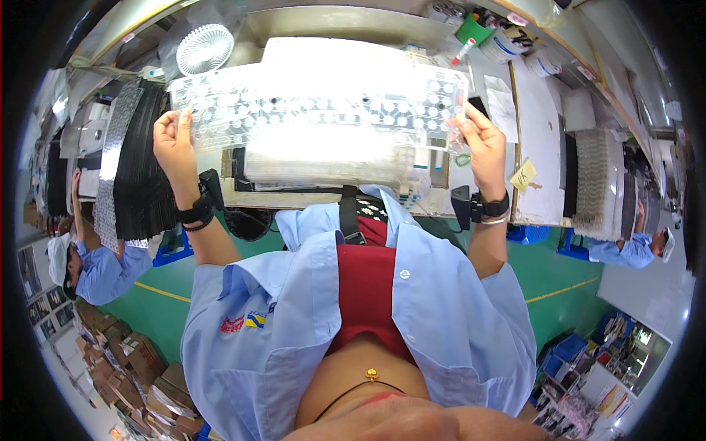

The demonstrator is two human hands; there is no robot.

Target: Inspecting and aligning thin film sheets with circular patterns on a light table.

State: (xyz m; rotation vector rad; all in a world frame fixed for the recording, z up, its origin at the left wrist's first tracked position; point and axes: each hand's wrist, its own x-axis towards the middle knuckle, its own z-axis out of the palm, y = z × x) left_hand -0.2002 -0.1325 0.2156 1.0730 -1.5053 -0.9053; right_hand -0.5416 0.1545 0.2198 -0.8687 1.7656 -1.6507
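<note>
I hold a wide clear plastic sheet [316, 106] with rows of round dimples up in front of a bright light table [323, 158]. My left hand [173, 143] pinches its left edge and my right hand [482, 140] pinches its right edge. The sheet is stretched flat between both hands. A dark band with a small black device sits on each of my wrists. A pile of similar clear sheets [331, 165] lies on the lit surface below the held one.
A stack of black sheets [143, 169] stands at the left. A small white fan [204, 48] and a green cup of pens [474, 29] sit at the back. Two other people in blue coats work at the left [95, 268] and right [632, 250]. Cardboard boxes [125, 367] line the floor.
</note>
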